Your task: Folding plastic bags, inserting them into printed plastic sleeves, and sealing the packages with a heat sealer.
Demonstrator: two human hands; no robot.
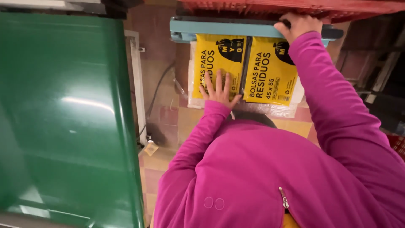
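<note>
Two yellow packets of bags in clear plastic lie side by side under the light blue bar of a heat sealer [228, 28]. My left hand [219, 90] lies flat with fingers spread on the left packet [215, 59]. My right hand [298, 24] grips the sealer's bar near its dark handle end, above the right packet [268, 78]. Both arms wear magenta sleeves.
A wide glossy green surface [63, 114] fills the left side, with a white frame edge [137, 84] along it. A red plastic crate [295, 6] sits behind the sealer. A dark cable [154, 99] runs over the tiled floor [162, 122] between them.
</note>
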